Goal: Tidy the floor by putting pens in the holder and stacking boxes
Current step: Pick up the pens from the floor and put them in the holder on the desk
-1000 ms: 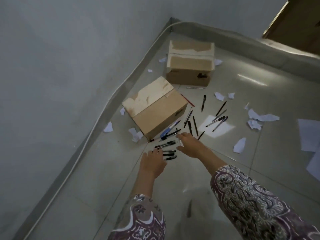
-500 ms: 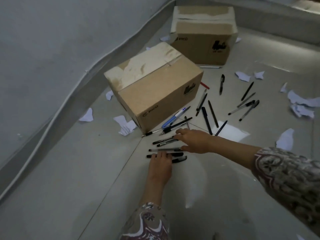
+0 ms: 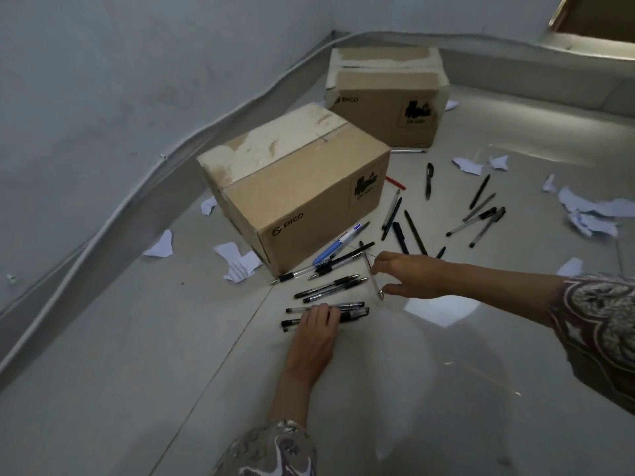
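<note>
Cardboard boxes and loose pens on a pale tiled floor, both hands down among the pens.

Left hand (image 3: 314, 333) lies flat, fingers straight and together, pressing a small row of black pens (image 3: 347, 310) against the floor. Right hand (image 3: 409, 274) pinches a clear pen (image 3: 374, 281) between thumb and fingertips, the pen just off the floor beside that row. Nearer box (image 3: 295, 190) stands just behind the pens, second box (image 3: 385, 97) farther back by the wall; the two are apart, not stacked. More pens (image 3: 481, 214) and torn paper scraps (image 3: 584, 214) lie scattered to the right. No holder in view.
</note>
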